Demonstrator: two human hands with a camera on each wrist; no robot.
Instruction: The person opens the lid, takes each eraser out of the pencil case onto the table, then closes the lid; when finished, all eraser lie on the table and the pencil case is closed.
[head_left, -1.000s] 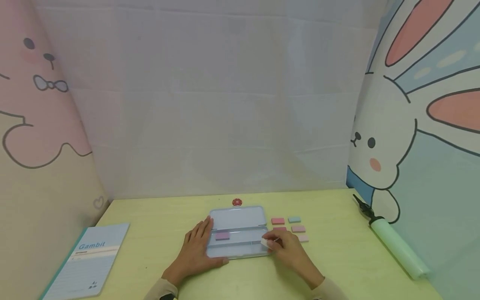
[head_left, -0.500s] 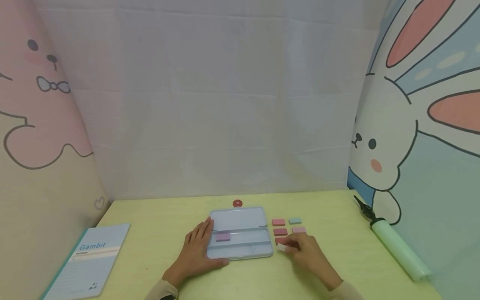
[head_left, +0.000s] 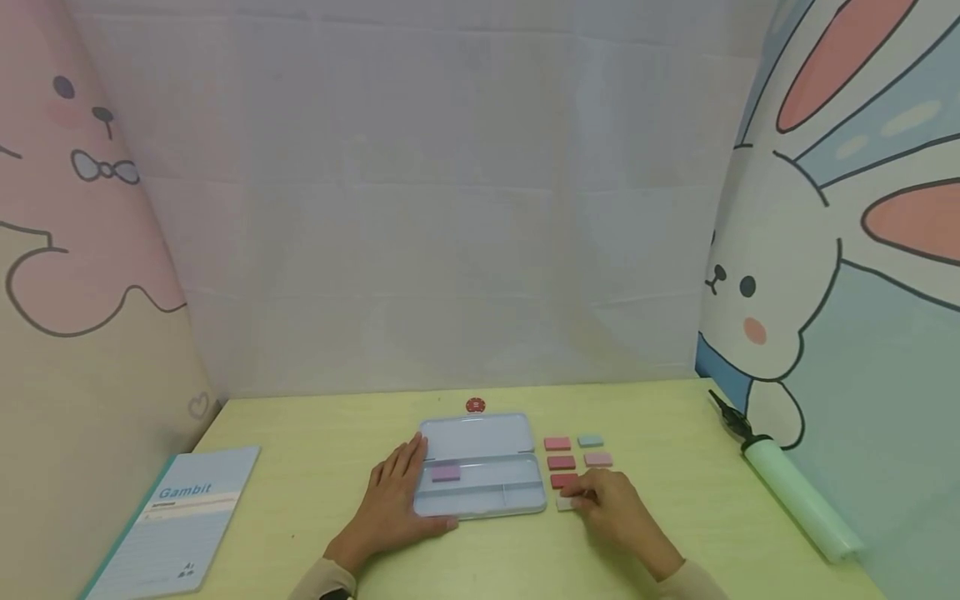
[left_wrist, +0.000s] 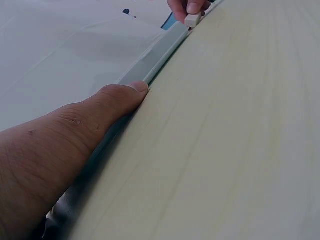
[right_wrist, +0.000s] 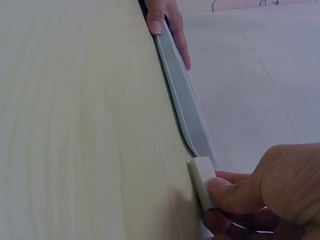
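Observation:
An open pale-blue pencil case point(head_left: 472, 502) lies flat, its lid folded back. Inside its back compartment is a lilac block point(head_left: 446, 473). My left hand point(head_left: 390, 507) rests along the left end of the case, fingers straight, thumb point(left_wrist: 122, 97) at the front edge. Just off the case's right front corner, my right hand point(head_left: 618, 512) pinches a small white rectangular block point(right_wrist: 202, 175) between thumb and fingers, low at the tabletop. Behind it lies a red block point(head_left: 564, 481), close to the fingertips. What lies under the right hand is hidden.
More small blocks sit right of the case: a dark pink one point(head_left: 561, 462), a coral one point(head_left: 557, 443), a light pink one point(head_left: 597, 459) and a teal one point(head_left: 590, 441). A notebook point(head_left: 176, 521) lies left, a green hand pump point(head_left: 798, 497) right, a red round sticker point(head_left: 476, 405) behind.
My right hand has moved right from the case's right end with the white block and lowered it to the table in front of the red block. The left hand has stayed in place.

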